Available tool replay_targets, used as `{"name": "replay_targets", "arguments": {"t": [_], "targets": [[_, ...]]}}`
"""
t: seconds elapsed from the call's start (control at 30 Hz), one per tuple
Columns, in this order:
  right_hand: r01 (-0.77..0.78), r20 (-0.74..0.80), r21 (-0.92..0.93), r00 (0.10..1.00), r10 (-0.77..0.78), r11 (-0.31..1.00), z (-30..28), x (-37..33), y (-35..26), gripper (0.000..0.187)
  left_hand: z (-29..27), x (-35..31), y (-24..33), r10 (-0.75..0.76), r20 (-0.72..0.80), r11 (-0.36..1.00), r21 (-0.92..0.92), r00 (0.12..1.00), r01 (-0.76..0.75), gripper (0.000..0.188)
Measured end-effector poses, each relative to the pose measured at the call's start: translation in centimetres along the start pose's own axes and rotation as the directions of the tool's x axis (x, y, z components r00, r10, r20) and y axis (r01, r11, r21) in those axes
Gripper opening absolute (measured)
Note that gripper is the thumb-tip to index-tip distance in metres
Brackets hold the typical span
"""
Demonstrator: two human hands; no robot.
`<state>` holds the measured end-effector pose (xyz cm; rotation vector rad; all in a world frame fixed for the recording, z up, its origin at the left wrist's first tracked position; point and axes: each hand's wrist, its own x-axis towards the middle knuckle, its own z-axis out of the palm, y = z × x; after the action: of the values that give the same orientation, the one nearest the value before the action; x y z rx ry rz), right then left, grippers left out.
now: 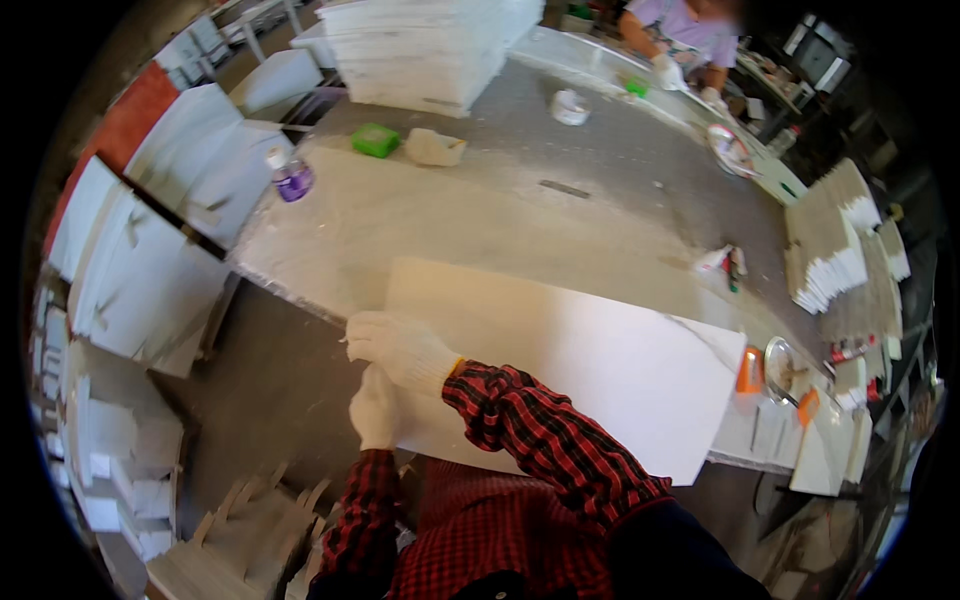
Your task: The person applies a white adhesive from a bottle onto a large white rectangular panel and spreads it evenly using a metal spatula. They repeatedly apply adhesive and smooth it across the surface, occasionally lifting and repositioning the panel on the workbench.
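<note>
A large smooth white panel (560, 360) lies across the near part of the table, its near edge close to my body. At its left end my gloved right hand (408, 350) reaches across with the fingers bent and close together; whatever they hold, if anything, is hidden. Just below and nearer to me, my gloved left hand (375, 410) is beside the same left edge. Its fingertips are covered by the right hand, so their grip cannot be made out. Both hands wear white knit gloves.
Beyond the panel, the dusty table (480, 215) carries a green block (375, 140), a purple-labelled bottle (290, 175), a white tape roll (570, 107) and a tall panel stack (420, 50). Orange scrapers (750, 370) lie right. White panels (150, 280) lean left. A co-worker (685, 40) stands far right.
</note>
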<state>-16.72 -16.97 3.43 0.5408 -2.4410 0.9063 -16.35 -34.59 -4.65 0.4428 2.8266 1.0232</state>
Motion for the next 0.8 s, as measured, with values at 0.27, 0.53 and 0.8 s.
{"name": "replay_targets", "arguments": {"t": [0.27, 0.53, 0.8], "targets": [[-0.595, -0.461, -0.243, 0.766, 0.448, 0.766, -16.3, -5.8, 4.8, 0.035, 0.5, -0.2, 1.5, -0.121, -0.008, 0.962, -0.246, 0.993, 0.116, 0.060], [-0.626, -0.397, -0.633, 0.767, 0.504, 0.455, -15.7, -13.4, -0.8, 0.053, 1.0, 0.1, 0.4, -0.078, 0.001, 0.940, -0.333, 0.997, 0.074, 0.057], [-0.599, -0.382, -0.733, 0.755, 0.532, 0.323, -15.7, -25.4, -2.8, 0.073, 1.7, -0.6, -0.4, -0.035, -0.014, 0.905, -0.424, 0.999, 0.025, 0.060]]}}
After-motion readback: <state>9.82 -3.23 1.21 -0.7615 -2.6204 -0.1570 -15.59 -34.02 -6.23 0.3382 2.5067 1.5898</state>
